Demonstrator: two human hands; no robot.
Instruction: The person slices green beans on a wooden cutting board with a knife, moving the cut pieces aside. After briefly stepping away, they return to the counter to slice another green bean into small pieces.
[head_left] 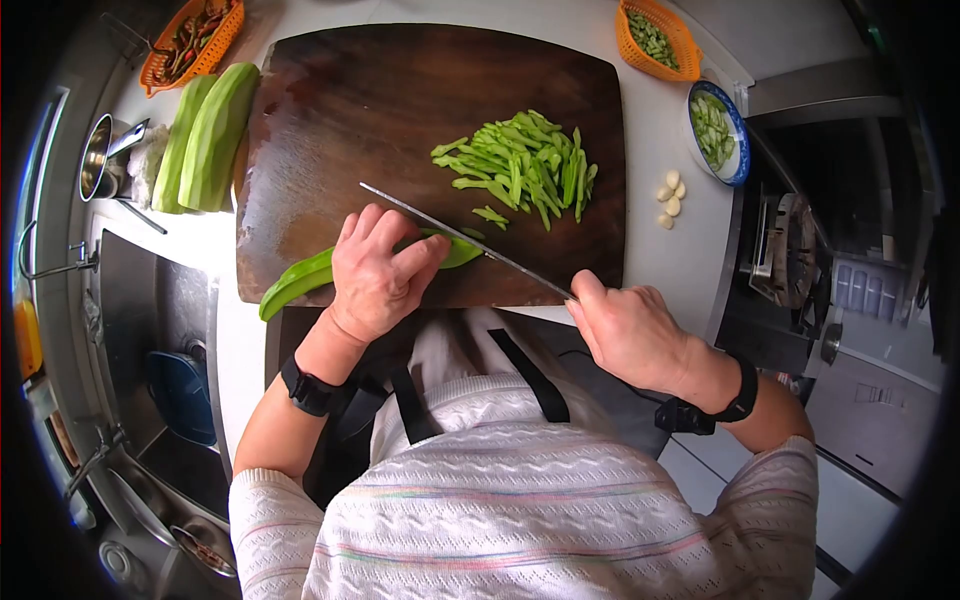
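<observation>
My left hand (380, 262) presses with bent fingers on a long, bright green vegetable (302, 278) near the front edge of the dark wooden cutting board (400, 110). Its exact kind is not certain. My right hand (635, 325) is closed around the handle of a kitchen knife (465, 238), whose handle the fingers mostly hide. Seen almost edge-on, the blade crosses the vegetable just right of my left fingers. Beyond the blade lies a heap of slanted green slices (525, 160), with a few loose pieces nearer the knife.
Two pale green peeled gourds (215, 135) lie left of the board. Orange baskets (155, 75) stand at both far corners. Several garlic cloves (672, 200) and a blue-rimmed bowl (742, 150) of slices are at right. A sink (130, 290) is at left, a stove (795, 250) at right.
</observation>
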